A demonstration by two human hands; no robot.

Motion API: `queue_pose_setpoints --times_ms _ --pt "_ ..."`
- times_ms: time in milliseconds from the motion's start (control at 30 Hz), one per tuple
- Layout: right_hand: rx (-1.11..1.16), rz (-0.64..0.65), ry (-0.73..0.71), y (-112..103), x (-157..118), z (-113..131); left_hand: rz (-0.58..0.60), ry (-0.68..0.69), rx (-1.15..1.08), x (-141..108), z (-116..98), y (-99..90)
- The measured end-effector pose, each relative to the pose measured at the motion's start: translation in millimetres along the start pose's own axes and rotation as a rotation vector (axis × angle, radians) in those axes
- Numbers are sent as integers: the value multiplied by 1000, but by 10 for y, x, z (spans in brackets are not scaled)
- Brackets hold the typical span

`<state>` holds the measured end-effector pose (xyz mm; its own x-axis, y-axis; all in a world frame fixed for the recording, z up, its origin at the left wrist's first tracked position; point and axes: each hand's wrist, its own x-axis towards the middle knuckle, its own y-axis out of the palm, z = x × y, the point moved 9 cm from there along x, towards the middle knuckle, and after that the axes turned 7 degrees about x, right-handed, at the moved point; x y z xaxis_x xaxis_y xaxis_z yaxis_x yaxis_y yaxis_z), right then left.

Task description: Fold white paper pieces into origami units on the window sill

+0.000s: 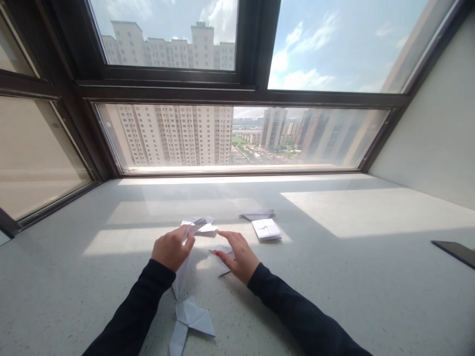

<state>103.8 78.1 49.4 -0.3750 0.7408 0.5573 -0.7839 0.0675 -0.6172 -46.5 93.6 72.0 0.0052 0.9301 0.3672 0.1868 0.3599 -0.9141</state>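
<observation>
My left hand (pixel 172 249) is closed, thumb and forefinger pinching the near-left edge of a white folded paper piece (pixel 206 229). To its right, my right hand (pixel 240 257) has its thumb and forefinger apart, with the forefinger tip close to that piece. A second folded paper (pixel 225 250) lies under and beside the right hand, partly hidden by it. Below the left wrist a long pointed paper (pixel 179 282) rests on the sill, its upper part covered by the hand. Nearer to me lies a pinwheel-like paper fold (pixel 191 319) with several flaps.
A square folded paper packet (pixel 266 229) lies to the right of the hands, a flat folded paper (pixel 258 214) just behind it. The pale speckled sill (pixel 334 282) runs up to a dark-framed window (pixel 241 174). At the far right is a dark flat object (pixel 454 252).
</observation>
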Motion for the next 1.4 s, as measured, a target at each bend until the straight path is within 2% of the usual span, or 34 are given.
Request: queue_pose_setpoints --times_ms 67,100,200,333,400,467,600,667,767,867,1000,1100,1200,1300,1400 --pt "98 -44 15 -31 2 0 -107 110 -231 -38 -124 -166" --pt "151 -57 37 -38 2 -10 -110 167 -379 -63 -190 -207" --pt "290 -19 121 22 0 -38 32 216 -759 -107 -331 -164" --pt "449 78 241 171 -21 -86 122 147 -913 -58 -318 -70" --pt "540 64 311 204 -32 -155 200 173 -891 -10 -273 -18" --pt "625 19 376 211 -40 -244 277 174 -793 30 -126 43" --pt "718 -46 455 210 -48 -385 341 75 -374 27 427 185" --pt "734 -51 476 217 -52 -420 283 8 -190 4 683 216" --pt "722 -52 487 222 -59 -439 321 -5 -113 -59 774 383" --pt "702 -56 480 219 -61 -443 342 23 -148 -72 646 516" --pt "699 -74 478 202 -62 -457 361 96 -283 -32 384 568" --pt "565 -198 465 42 -67 -456 435 54 -576 -5 231 574" --pt "538 -294 435 -81 -75 -365 443 -89 -991 -1 95 554" --pt "689 -231 409 -2 -60 -223 434 -182 -1271 -62 -87 569" --pt "720 -126 407 123 -62 -149 532 -136 -1411 -160 -328 609"
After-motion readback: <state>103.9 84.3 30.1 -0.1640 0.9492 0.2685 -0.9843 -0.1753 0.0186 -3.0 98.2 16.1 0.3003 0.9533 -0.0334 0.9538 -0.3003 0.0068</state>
